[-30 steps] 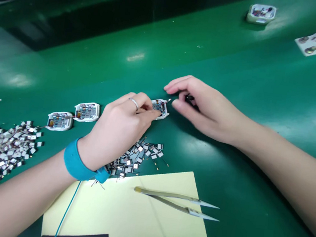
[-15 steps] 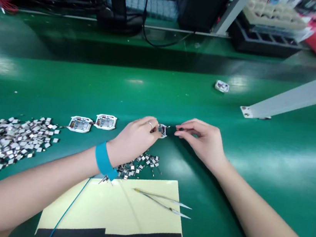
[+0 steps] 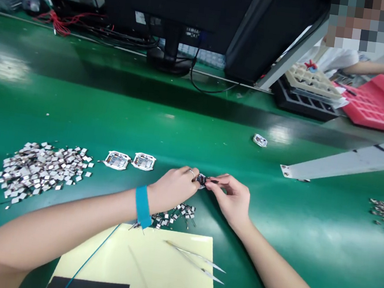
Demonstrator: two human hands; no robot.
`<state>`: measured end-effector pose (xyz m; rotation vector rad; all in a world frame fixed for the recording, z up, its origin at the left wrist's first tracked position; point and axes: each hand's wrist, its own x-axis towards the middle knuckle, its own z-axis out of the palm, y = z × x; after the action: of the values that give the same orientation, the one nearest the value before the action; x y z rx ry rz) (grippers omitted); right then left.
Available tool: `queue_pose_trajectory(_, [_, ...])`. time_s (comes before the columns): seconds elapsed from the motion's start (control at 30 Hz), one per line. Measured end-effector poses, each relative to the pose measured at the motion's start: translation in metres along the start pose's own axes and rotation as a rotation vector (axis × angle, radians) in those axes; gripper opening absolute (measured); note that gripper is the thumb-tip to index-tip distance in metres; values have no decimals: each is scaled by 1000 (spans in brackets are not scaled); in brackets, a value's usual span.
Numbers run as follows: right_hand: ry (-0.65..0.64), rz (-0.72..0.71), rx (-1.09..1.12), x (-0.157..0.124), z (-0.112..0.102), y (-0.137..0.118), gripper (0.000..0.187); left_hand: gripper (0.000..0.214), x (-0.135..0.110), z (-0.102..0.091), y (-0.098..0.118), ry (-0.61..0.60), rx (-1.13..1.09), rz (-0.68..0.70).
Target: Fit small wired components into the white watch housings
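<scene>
Left hand [image 3: 174,189] and right hand [image 3: 232,201] meet mid-frame, fingertips pinched close, forearms angling in from below.

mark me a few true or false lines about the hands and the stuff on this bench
1. The left hand and right hand both pinch one small module. True.
2. The tweezers are in the right hand. False: they lie on the yellow sheet.
3. The blue wrist strap is on the right wrist. False: it is on the left wrist.
4. Two white modules lie side by side on the green belt. True.
</scene>
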<state>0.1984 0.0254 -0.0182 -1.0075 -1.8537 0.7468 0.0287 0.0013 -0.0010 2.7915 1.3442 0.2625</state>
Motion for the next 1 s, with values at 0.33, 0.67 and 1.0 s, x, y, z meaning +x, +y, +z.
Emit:
queue_pose_trajectory(0.33, [-2,-129,-88,-3,6,2,13,14,0,-1,-1,-17,-10,-5])
queue_pose_trajectory(0.67, [-65,-82,-70,-2,8,4,19,18,-1,-2,-1,-51,-27,-8])
queue_pose_trajectory(1.0, [-67,-15,-182,8,-16,0,7,37,-6,-21,-1,-65,-70,-121])
